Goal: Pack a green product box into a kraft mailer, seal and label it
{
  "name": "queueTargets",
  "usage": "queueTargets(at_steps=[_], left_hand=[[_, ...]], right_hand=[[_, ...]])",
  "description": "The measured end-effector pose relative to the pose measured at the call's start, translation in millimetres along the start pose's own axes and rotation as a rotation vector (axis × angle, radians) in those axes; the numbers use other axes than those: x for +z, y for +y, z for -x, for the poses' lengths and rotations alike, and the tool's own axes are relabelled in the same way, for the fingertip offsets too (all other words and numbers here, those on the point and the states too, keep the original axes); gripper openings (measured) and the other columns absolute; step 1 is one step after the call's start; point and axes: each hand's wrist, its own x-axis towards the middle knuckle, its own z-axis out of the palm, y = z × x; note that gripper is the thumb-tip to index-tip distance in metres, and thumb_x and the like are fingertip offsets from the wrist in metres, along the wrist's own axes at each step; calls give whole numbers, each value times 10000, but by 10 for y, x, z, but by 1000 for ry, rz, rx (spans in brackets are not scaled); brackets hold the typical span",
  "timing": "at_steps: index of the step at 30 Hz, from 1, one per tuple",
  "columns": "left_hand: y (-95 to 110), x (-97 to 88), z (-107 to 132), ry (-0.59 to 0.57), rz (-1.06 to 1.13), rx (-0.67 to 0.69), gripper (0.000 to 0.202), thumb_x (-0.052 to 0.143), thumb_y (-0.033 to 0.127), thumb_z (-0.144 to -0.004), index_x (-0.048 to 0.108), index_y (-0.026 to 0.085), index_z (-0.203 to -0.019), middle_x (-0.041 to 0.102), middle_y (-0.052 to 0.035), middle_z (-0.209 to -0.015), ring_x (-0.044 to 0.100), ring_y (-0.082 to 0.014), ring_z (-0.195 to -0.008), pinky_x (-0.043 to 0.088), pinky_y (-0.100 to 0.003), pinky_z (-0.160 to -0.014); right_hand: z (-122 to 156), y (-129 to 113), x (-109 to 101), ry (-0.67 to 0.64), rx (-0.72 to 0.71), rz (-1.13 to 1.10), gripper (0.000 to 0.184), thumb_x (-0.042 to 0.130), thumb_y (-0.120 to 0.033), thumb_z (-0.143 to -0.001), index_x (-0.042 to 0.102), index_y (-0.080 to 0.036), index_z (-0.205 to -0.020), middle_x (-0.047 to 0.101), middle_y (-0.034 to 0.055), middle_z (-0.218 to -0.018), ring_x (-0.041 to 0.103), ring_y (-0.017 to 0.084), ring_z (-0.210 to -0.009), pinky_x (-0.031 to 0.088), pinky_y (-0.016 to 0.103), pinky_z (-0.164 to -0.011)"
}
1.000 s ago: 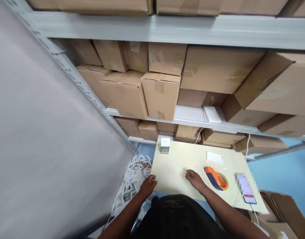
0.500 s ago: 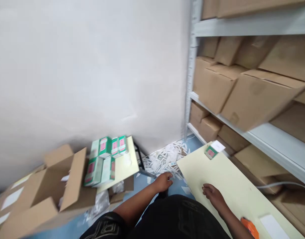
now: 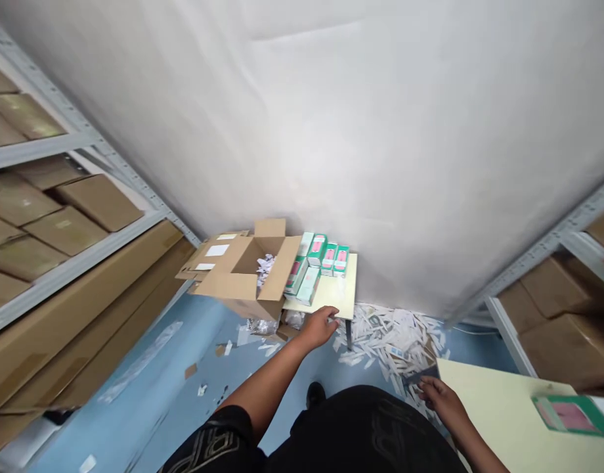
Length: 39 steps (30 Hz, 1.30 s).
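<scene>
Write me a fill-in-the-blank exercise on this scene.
1. The floor is ____ in colour.
2. In the picture, the open cardboard box stands to the ____ of the green-and-white cartons.
3. The left hand holds ____.

Missing words: blue; left; nothing.

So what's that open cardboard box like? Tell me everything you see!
The open cardboard box is brown and stands upright near the pale wall, flaps spread. Inside are pale, crumpled, papery scraps. Its right flap slants out beside green-and-white cartons on a cream table; whether they touch is unclear. The left hand is apart from it.
</scene>
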Motion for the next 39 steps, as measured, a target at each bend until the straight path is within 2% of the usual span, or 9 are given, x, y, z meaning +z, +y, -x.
queueTargets(at_steps=[9, 13, 17, 23, 28, 31, 34, 37, 39], left_hand=[[-741, -1720, 65, 243, 130, 53, 256, 612, 265, -901, 712, 213, -1131, 733, -70, -1135, 689, -210, -1034, 550, -352, -947], [-1060, -2272, 49, 346, 168, -8, 240, 601, 261, -911, 714, 208, -1116, 731, -60, -1109, 694, -194, -1006, 549, -335, -930], [-1327, -2558, 26, 439, 208, -69, 223, 607, 277, -918, 725, 214, -1096, 742, -53, -1095, 697, -194, -1015, 543, -327, -925], [-1451, -2713, 13, 602, 239, -202, 229, 610, 315, -927, 735, 218, -1091, 760, -56, -1088, 704, -202, -1000, 548, -331, -905], [-1563, -2850, 28, 744, 117, -296, 238, 611, 286, -913, 732, 224, -1109, 761, -49, -1097, 703, -192, -978, 552, -332, -911], [-1750, -3124, 16, 828, -6, -383, 236, 604, 283, -906, 723, 217, -1099, 760, -51, -1081, 705, -194, -939, 563, -340, -892], [-2070, -3579, -13, 782, -251, -440, 266, 590, 262, -909, 709, 204, -1140, 748, -73, -1111, 698, -219, -1001, 557, -362, -934], [-2533, -4068, -86, 536, -611, -473, 409, 585, 188, -886, 669, 163, -1286, 700, -136, -1273, 617, -290, -1227, 477, -424, -1083], [-2908, -4326, -183, 359, -736, -489, 550, 590, 122, -848, 605, 141, -1398, 639, -167, -1393, 552, -319, -1328, 428, -451, -1134]], right_hand=[[-288, -1006, 1370, -47, -4, -9, 506, 723, -607, -603, 733, -219, -927, 802, 116, -993, 784, 330, -923, 612, 387, -771], [-354, -1636, 1908, -62, -35, -49, 505, 763, -598, -620, 745, -205, -938, 810, 90, -971, 781, 315, -918, 612, 390, -823], [-482, -2234, 2274, -144, -102, 10, 499, 766, -599, -632, 752, -217, -952, 817, 90, -987, 778, 332, -949, 609, 417, -872], [-800, -2979, 2704, -329, -206, 71, 506, 778, -598, -694, 743, -210, -1017, 806, 122, -1078, 767, 347, -1018, 576, 448, -963], [-1098, -3439, 3090, -521, -308, 138, 469, 792, -575, -716, 761, -218, -1019, 805, 121, -1079, 761, 349, -1022, 585, 461, -946], [-1224, -3632, 3262, -568, -383, 201, 441, 786, -561, -732, 765, -230, -1022, 805, 104, -1084, 754, 338, -1042, 581, 451, -956], [-1266, -3789, 3362, -575, -408, 229, 439, 761, -575, -763, 766, -233, -1039, 802, 99, -1104, 756, 328, -1047, 589, 418, -941], [-1249, -3871, 3416, -526, -399, 244, 478, 733, -619, -784, 768, -228, -1057, 799, 103, -1121, 761, 324, -1040, 597, 385, -925], [-1224, -3852, 3449, -449, -368, 254, 517, 720, -654, -780, 765, -224, -1065, 802, 103, -1110, 761, 328, -1046, 596, 383, -935]])
